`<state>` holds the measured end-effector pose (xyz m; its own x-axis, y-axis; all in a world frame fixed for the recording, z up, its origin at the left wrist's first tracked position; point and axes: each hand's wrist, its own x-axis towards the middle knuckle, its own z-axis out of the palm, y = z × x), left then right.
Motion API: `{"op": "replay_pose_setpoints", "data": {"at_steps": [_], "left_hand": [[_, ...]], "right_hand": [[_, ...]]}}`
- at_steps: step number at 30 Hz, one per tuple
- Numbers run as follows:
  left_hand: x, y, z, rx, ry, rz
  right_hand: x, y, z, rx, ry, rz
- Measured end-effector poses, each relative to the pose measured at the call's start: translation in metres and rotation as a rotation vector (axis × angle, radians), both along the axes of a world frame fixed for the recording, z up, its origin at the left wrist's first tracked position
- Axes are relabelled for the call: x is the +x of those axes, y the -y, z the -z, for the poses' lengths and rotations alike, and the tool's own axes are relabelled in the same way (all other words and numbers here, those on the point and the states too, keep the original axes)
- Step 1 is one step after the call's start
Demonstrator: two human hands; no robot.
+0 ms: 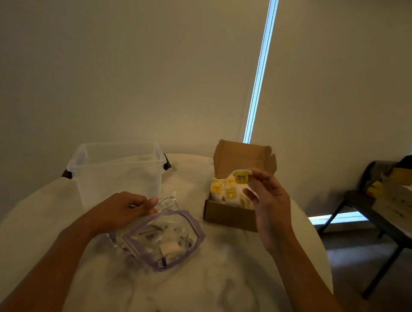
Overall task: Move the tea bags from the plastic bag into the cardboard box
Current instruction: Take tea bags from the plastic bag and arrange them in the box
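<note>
A clear plastic bag (164, 239) with a purple zip rim lies open on the white table, one pale tea bag (169, 248) still inside. My left hand (123, 210) grips the bag's upper edge. An open brown cardboard box (228, 214) stands at the right, lid up, holding several white tea bags with yellow tags (227, 192). My right hand (267, 200) hovers over the box's right side and pinches a yellow-tagged tea bag (241, 177) by its fingertips, just above the ones in the box.
A clear plastic storage tub (117, 173) with dark latches stands behind the bag at the table's back. The round table (227, 271) ends on the right; beyond it a dark chair (370, 220) carries papers and yellow items.
</note>
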<state>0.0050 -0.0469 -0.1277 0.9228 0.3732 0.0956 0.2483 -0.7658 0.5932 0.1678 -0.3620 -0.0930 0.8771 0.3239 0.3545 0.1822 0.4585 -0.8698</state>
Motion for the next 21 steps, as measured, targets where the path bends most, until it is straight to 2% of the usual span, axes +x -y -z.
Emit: {"op": "replay_pose_setpoints", "data": {"at_steps": [3,5,10,16,21], "left_hand": [[0.001,-0.001,0.000,0.011,-0.009,-0.008],[0.002,-0.002,0.001,0.017,-0.011,-0.008],[0.003,0.001,0.000,0.015,0.013,-0.009],[0.002,-0.003,0.003,0.048,0.006,-0.014],[0.001,-0.002,0.002,0.048,0.006,-0.002]], "right_hand": [[0.014,0.005,0.006,-0.192,0.202,0.211],[0.022,0.006,0.009,-0.320,0.345,0.274],[0.027,-0.004,0.011,-0.450,0.337,0.228],[0.018,-0.025,0.011,-0.638,0.650,0.279],[0.016,-0.037,0.017,-0.738,0.749,0.347]]}}
